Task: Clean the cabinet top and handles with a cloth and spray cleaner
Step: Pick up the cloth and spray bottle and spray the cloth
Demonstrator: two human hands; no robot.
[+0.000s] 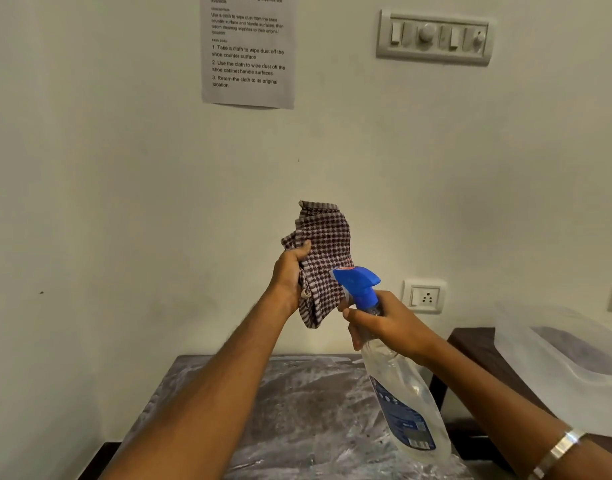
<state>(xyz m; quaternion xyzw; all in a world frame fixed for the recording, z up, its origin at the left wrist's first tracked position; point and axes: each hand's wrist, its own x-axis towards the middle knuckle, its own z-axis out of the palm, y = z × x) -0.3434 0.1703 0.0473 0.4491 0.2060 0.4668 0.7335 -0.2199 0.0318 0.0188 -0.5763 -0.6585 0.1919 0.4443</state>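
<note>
My left hand (292,275) holds a brown-and-white checked cloth (323,251) up in front of the wall, above the cabinet top. My right hand (384,323) grips the neck of a clear spray bottle (401,393) with a blue trigger head (358,284). The nozzle points left at the cloth and almost touches it. Below both hands lies the dusty grey cabinet top (290,403), streaked with white dust. The cabinet handles are out of sight.
A translucent plastic bin (567,362) stands on a dark table (470,341) to the right of the cabinet. On the wall are an instruction sheet (248,50), a switch panel (434,36) and a power socket (425,296).
</note>
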